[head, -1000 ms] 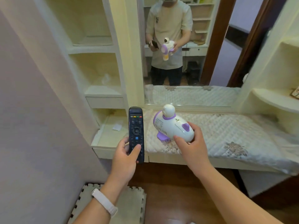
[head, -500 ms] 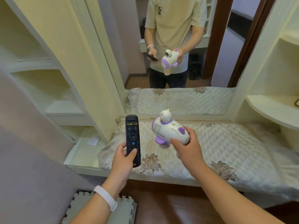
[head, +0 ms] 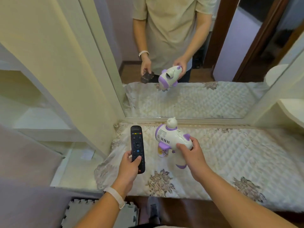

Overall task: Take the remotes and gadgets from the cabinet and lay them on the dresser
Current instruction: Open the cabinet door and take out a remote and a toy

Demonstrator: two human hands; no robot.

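My left hand (head: 129, 167) grips the lower end of a black remote (head: 137, 146), buttons up, held over the left part of the dresser top. My right hand (head: 191, 155) grips the rear of a white and purple toy gadget (head: 171, 139) shaped like a gun, with a small white figure on top. Both things hang just above the quilted floral cloth (head: 230, 155) that covers the dresser. I cannot tell whether the toy's grip touches the cloth.
A large mirror (head: 181, 46) stands behind the dresser and reflects a person holding both things. Cream open shelves (head: 37, 117) lie to the left, a rounded shelf (head: 292, 111) to the right. A grey foam mat (head: 98, 213) lies on the wooden floor.
The view has come closer to the dresser and tilted down. Both hands have moved forward over the cloth and lower, still holding the remote and the toy.
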